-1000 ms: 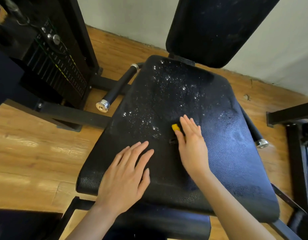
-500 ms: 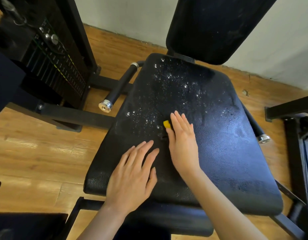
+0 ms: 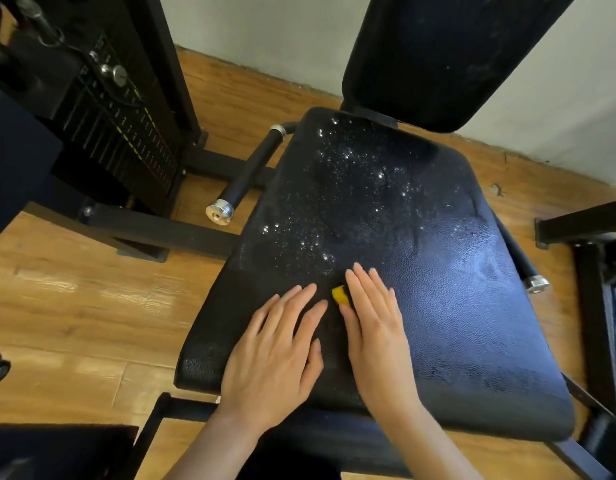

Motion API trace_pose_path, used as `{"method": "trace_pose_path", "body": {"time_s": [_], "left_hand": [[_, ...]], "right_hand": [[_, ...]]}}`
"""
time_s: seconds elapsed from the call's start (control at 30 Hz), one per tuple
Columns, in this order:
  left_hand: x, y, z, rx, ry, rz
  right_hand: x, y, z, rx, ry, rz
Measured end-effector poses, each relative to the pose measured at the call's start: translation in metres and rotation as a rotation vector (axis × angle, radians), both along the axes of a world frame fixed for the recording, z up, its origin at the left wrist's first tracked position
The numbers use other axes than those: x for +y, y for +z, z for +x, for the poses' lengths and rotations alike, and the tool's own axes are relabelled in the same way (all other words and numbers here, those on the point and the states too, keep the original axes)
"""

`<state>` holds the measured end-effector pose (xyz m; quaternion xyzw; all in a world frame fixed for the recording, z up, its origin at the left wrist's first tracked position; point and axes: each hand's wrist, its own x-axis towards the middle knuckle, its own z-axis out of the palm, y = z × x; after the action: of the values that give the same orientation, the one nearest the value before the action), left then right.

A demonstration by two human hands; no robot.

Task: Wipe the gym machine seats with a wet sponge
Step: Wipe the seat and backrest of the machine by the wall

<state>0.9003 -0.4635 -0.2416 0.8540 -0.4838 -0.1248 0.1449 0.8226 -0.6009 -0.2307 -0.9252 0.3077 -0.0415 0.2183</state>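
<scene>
Two hands are flat on the seat (image 3: 455,306), and both of them are yours. Your right hand (image 3: 376,327) lies on top of the sponge (image 3: 340,295). Its fingers (image 3: 360,282) are straight and press down; they do not curl around the sponge. Only a small yellow corner peeks out, just beside the first finger, on the side toward your other hand. The rest of the sponge hides under your palm. A flat hand like that most likely spreads the push, so the whole sponge rubs the seat at once.

Your left hand (image 3: 275,348) rests on the seat too, fingers spread and loose, holding nothing. Its fingertips sit close to the yellow corner but do not touch it. It probably props you up while you lean over.

Past your right fingertips, many little drops of water (image 3: 334,209) shine on the black seat, all the way up toward the backrest (image 3: 438,53). The part near your hands looks dull. So it seems the far half has been wetted, and more rubbing is left there.

Out beyond your left fingers stands the weight stack (image 3: 126,133), well apart from the seat.
</scene>
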Motion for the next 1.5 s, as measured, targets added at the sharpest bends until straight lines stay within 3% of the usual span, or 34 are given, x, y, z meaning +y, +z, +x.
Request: {"method": "trace_pose_path", "body": {"time_s": [0.17, 0.27, 0.37, 0.53, 0.7, 0.87, 1.03, 1.23, 1.4, 1.5], "left_hand": [[-0.001, 0.004, 0.002, 0.029, 0.017, -0.021], [0.006, 0.006, 0.005, 0.05, 0.028, -0.062], [0.02, 0.004, 0.014, 0.034, 0.103, -0.053], [0.023, -0.003, 0.017, -0.021, 0.125, 0.003], [0.024, -0.001, 0.016, -0.013, 0.14, 0.009], [0.022, -0.001, 0.015, -0.025, 0.148, -0.008], [0.024, -0.002, 0.015, -0.023, 0.14, -0.029], [0.022, -0.003, 0.016, -0.018, 0.146, -0.039], [0.024, -0.002, 0.015, -0.004, 0.145, -0.063], [0.023, -0.004, 0.015, -0.015, 0.139, -0.061]], "right_hand": [[-0.033, -0.011, 0.061, 0.081, -0.001, 0.052], [-0.013, -0.004, 0.038, 0.038, -0.058, 0.075], [0.006, 0.0, 0.015, 0.025, 0.023, 0.002], [-0.023, -0.009, 0.076, 0.087, 0.037, 0.044], [0.013, 0.003, 0.022, 0.013, 0.093, -0.008], [-0.017, -0.011, 0.093, 0.046, 0.051, 0.054], [0.012, 0.007, 0.028, 0.007, 0.107, -0.013], [-0.005, -0.008, 0.11, 0.06, 0.163, 0.061], [-0.013, 0.008, 0.052, 0.118, -0.04, 0.065], [-0.004, -0.003, 0.095, 0.118, -0.017, 0.038]]}}
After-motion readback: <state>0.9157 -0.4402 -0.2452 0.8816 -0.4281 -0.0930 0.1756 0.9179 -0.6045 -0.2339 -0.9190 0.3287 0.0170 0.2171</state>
